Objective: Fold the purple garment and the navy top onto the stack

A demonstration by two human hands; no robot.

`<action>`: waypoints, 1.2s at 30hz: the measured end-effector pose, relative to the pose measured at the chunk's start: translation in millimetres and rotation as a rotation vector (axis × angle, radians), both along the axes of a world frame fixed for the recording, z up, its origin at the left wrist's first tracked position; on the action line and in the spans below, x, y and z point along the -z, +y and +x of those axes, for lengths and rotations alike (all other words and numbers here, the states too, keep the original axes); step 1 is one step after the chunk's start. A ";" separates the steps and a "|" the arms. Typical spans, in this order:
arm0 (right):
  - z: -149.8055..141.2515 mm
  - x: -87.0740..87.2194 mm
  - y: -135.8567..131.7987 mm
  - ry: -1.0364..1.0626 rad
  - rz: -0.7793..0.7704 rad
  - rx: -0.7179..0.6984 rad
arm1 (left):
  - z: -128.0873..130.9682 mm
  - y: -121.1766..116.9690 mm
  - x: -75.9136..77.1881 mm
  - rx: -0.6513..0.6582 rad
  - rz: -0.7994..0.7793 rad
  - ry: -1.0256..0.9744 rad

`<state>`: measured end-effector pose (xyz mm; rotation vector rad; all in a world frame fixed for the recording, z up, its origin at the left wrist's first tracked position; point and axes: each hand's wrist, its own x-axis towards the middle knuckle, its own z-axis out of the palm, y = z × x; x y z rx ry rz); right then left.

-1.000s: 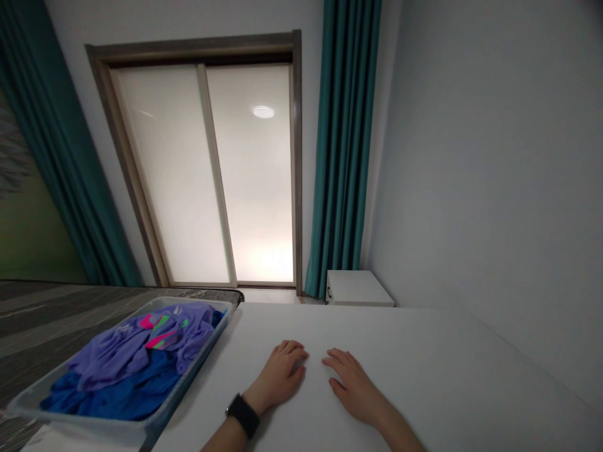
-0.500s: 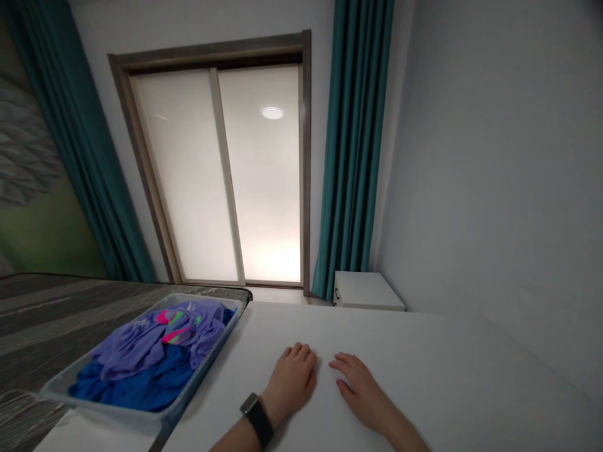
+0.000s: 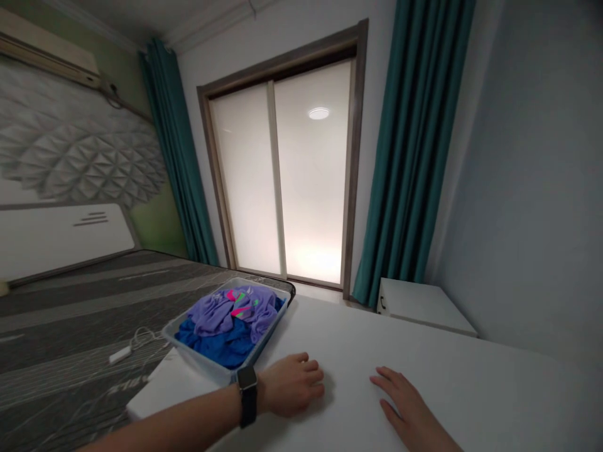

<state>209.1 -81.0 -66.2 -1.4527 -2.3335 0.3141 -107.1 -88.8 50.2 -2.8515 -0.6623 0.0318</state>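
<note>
My left hand, with a dark watch on its wrist, is just over the white table, palm down. Its fingers bend loosely and hold nothing. To its right, my right hand rests near the tabletop, thumb and fingers apart, also without any object. A pale plastic bin stands left of my left hand, apart from its fingers. Inside lie a purple garment with pink and green marks and, under it, blue fabric.
A dark striped mattress stretches along the left, with a white power strip and its cord on it. Beyond the table stands a low white cabinet. Teal curtains flank a frosted sliding door.
The view has swung left, bringing the headboard and power strip into sight. My left hand has turned, its forearm now reaching in from the left. My right hand stays spread.
</note>
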 end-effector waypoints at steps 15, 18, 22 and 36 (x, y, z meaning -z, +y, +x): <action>12.8 42.1 21.7 0.010 0.305 -0.078 | -167.7 64.1 -62.2 -0.530 0.222 0.131; 8.0 41.3 20.3 0.013 0.320 -0.077 | -180.9 69.0 -62.5 -0.617 0.213 0.171; -14.1 26.9 7.1 0.057 0.243 -0.120 | -173.9 73.7 -73.0 -0.662 0.191 0.091; -255.2 -123.7 30.2 0.483 0.070 -0.357 | -134.1 12.3 -107.9 -0.641 0.065 -0.157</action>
